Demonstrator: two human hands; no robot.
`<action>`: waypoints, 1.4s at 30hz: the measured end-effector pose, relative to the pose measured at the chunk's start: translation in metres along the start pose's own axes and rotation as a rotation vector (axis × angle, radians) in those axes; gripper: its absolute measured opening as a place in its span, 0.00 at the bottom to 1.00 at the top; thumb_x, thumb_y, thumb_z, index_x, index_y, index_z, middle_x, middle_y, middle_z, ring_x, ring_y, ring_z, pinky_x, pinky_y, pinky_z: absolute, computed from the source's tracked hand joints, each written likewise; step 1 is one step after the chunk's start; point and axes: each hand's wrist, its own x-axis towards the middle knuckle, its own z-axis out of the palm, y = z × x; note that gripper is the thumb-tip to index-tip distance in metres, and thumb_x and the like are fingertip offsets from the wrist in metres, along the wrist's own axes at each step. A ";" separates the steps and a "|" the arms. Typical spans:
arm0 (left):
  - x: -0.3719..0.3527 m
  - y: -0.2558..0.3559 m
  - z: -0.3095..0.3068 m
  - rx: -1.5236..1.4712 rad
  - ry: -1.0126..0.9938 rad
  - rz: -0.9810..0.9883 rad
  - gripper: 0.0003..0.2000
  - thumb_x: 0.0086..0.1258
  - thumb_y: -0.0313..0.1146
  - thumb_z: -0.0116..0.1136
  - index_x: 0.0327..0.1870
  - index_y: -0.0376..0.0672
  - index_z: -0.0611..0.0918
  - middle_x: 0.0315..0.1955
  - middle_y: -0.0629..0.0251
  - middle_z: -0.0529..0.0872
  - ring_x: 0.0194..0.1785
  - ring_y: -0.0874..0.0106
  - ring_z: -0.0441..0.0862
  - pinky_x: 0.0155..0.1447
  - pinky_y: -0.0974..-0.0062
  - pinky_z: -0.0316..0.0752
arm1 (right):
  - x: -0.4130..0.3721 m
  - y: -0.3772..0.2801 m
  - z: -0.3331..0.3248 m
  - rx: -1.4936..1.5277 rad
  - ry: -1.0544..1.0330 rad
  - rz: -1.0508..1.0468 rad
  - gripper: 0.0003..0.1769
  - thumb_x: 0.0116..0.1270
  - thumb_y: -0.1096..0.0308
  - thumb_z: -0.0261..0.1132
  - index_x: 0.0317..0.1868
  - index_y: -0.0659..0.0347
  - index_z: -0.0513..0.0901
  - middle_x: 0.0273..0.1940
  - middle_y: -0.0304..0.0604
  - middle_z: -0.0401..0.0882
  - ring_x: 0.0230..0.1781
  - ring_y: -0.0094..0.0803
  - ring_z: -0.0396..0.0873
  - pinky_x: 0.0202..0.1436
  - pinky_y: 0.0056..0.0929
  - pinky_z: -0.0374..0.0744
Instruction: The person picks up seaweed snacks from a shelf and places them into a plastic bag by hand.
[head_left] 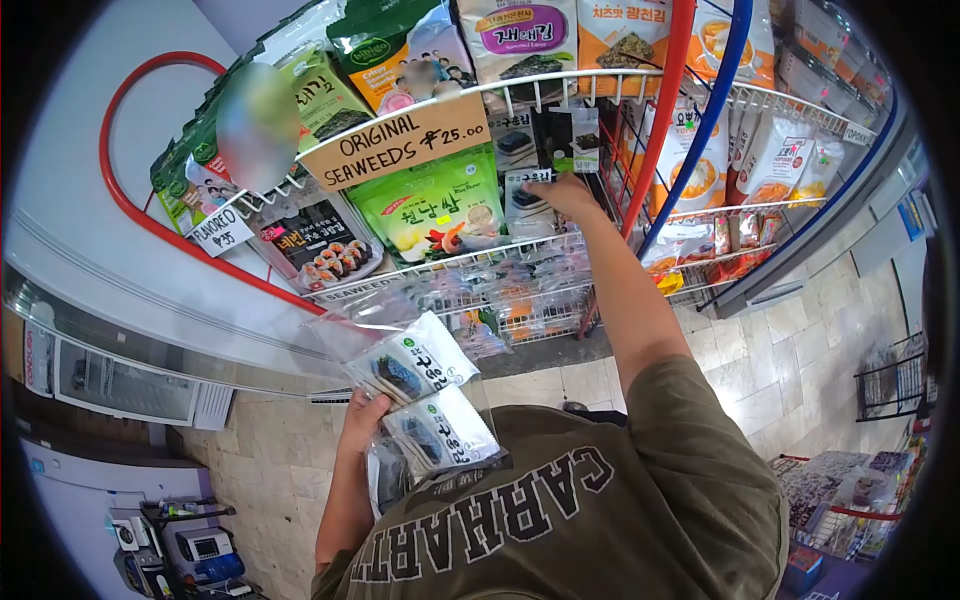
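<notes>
My left hand (pixel 364 418) grips a clear plastic bag at its side, in front of my chest. White seaweed packets (pixel 447 428) with black lettering and a dark picture show through the bag. My right hand (pixel 568 198) reaches up to the wire rack, its fingers closed at the edge of a small seaweed packet (pixel 527 210). The thumb is partly hidden. Behind that packet are another seaweed packet (pixel 514 142) and a dark small pack (pixel 573 140). A green bag (pixel 428 208) stands just left of them.
The white wire rack (pixel 545 78) has a red tube frame (pixel 125 120) and a blue one (pixel 700 130). A cardboard price sign (pixel 395 140) reads "ORIGINAL SEAWEEDS". More snack bags (pixel 525 35) fill the upper tier. Another stocked rack (pixel 785 205) stands at right, above the tiled floor (pixel 770 345).
</notes>
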 end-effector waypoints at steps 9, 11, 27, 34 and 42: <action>-0.014 0.000 0.003 0.034 0.072 0.059 0.30 0.58 0.43 0.65 0.58 0.35 0.70 0.48 0.66 0.79 0.50 0.73 0.76 0.56 0.74 0.69 | 0.018 -0.001 -0.001 0.012 -0.010 -0.222 0.31 0.43 0.63 0.75 0.47 0.72 0.77 0.44 0.55 0.81 0.41 0.42 0.81 0.50 0.31 0.74; -0.014 0.001 0.006 0.033 0.088 0.070 0.31 0.58 0.43 0.65 0.58 0.35 0.69 0.48 0.65 0.79 0.51 0.73 0.76 0.57 0.74 0.69 | -0.011 -0.030 -0.013 0.519 0.056 -0.254 0.36 0.47 0.68 0.72 0.56 0.68 0.67 0.46 0.56 0.78 0.50 0.47 0.76 0.53 0.38 0.73; -0.008 0.014 0.024 0.003 0.036 0.020 0.25 0.58 0.42 0.65 0.53 0.37 0.75 0.46 0.68 0.81 0.48 0.76 0.77 0.55 0.76 0.69 | 0.026 -0.026 0.014 -0.337 0.479 -0.560 0.41 0.56 0.64 0.63 0.68 0.60 0.54 0.57 0.54 0.68 0.52 0.52 0.72 0.56 0.42 0.72; 0.007 0.034 0.042 0.052 -0.008 0.052 0.18 0.61 0.36 0.60 0.50 0.38 0.77 0.42 0.69 0.82 0.45 0.78 0.78 0.51 0.78 0.71 | 0.014 -0.038 -0.012 -0.444 0.261 -0.516 0.40 0.57 0.70 0.57 0.70 0.54 0.51 0.62 0.53 0.65 0.58 0.51 0.70 0.60 0.41 0.69; 0.020 0.026 0.047 0.068 -0.079 0.012 0.18 0.61 0.37 0.62 0.50 0.38 0.77 0.42 0.69 0.82 0.44 0.78 0.78 0.50 0.79 0.71 | 0.024 -0.043 -0.025 -0.503 0.215 -0.401 0.34 0.62 0.57 0.50 0.70 0.44 0.53 0.51 0.59 0.75 0.53 0.51 0.75 0.56 0.43 0.72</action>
